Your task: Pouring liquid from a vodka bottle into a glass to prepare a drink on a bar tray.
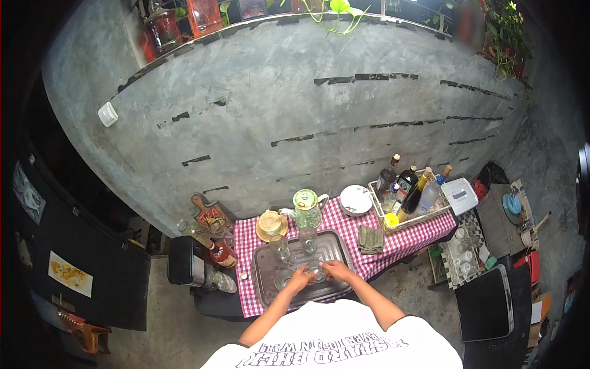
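Observation:
Over the near part of a dark rectangular tray (261,296), my left hand (300,278) and my right hand (336,269) come close together. Their bent fingers close from both sides on a clear drinking glass (318,275), which is partly hidden by them. Farther back on the tray stand two more clear glasses, a left one (279,248) and a right one (308,239). Something round and clear, hard to make out, lies beside my left hand.
A red-checked cloth (247,295) covers the table. Behind the tray are a lidded jar (271,222) and a floral teapot (306,209). Rightward come a bowl (356,200), a folded cloth (370,240) and a bottle basket (415,222). Bottles, including an amber one (222,254), stand left.

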Tool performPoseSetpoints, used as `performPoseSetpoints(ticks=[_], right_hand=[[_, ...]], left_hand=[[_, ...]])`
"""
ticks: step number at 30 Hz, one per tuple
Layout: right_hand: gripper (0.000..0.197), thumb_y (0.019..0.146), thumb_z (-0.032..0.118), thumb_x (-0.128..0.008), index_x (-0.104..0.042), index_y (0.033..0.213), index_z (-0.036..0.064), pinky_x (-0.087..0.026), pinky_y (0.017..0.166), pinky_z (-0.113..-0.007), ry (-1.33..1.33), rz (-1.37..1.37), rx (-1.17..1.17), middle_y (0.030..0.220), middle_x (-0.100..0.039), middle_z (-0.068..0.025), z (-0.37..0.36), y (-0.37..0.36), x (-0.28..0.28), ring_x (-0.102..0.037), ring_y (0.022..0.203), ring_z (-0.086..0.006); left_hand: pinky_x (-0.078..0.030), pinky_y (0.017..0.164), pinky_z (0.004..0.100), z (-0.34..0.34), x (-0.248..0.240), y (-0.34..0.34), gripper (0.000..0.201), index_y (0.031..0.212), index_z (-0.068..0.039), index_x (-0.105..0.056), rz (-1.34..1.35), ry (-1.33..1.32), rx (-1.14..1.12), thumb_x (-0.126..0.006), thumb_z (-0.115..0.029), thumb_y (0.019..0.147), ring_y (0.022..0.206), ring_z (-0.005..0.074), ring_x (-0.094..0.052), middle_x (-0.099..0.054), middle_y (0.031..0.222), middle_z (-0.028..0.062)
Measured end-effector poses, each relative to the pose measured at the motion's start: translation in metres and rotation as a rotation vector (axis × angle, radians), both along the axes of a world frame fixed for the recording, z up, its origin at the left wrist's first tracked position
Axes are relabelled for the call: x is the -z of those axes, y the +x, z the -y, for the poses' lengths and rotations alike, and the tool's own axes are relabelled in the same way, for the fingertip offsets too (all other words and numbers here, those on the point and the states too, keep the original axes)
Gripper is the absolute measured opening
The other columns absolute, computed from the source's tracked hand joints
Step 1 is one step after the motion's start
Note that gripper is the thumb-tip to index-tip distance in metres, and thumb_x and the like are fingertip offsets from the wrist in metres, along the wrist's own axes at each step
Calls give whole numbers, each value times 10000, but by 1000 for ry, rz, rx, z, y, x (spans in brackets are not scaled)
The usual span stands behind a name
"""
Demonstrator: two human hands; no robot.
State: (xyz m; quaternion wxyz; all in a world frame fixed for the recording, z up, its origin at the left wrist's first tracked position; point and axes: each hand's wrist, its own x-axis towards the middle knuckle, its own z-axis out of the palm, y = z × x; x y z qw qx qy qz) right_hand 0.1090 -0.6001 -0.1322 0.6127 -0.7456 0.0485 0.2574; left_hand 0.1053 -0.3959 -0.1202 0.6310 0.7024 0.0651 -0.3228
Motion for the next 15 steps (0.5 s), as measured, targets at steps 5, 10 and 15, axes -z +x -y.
performPoseSetpoints(ticks=[5,10,15], right_hand=[[562,970,463,-584,-674,1121,-70,-523,617,-315,2,-6,-20,774,-692,-127,0,2,-1,-666,658,-197],[572,971,471,-578,-664,1126,-72,-521,616,-319,-21,-11,-43,782,-691,-130,-1,4,-2,-665,661,-195],[572,980,460,-558,-638,1157,-78,-512,584,-325,-42,-34,-49,844,-695,-145,0,3,-6,-664,656,-201]], left_hand=[[-536,667,311,-2,2,1,759,1406,112,-376,12,4,-4,-733,-330,902,808,204,-711,-703,967,161],[-533,674,303,-3,13,2,724,1389,99,-420,83,61,4,-745,-309,887,805,191,-704,-710,929,151],[-531,681,290,-1,15,2,691,1372,69,-450,155,115,30,-758,-299,875,789,176,-694,-711,912,143]])
